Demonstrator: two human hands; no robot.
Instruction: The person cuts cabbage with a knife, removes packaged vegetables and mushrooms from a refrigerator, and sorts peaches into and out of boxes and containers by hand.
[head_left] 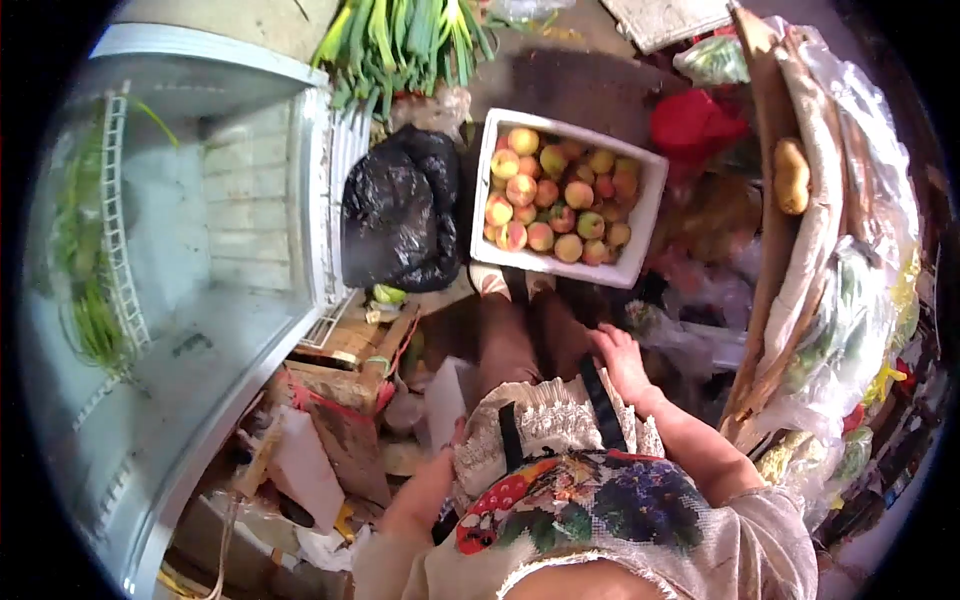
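Note:
My right hand point(620, 362) rests against the side of my right thigh, its fingers stretched out and holding nothing. My left hand point(458, 436) hangs at my left hip, mostly hidden behind my clothes, so its fingers do not show clearly. On the floor just beyond my feet stands a white foam box point(560, 262), filled with red and yellow peaches point(563, 219). Neither hand touches the box. A black plastic bag point(395, 200) lies to the left of it.
An open glass-sided display fridge point(255, 190) with green vegetables stands at left. Leeks or scallions point(405, 50) lie at the back. A wooden crate point(345, 420) is by my left side. A shelf edged with cardboard point(770, 250) holds a potato point(791, 176) and bagged vegetables at right.

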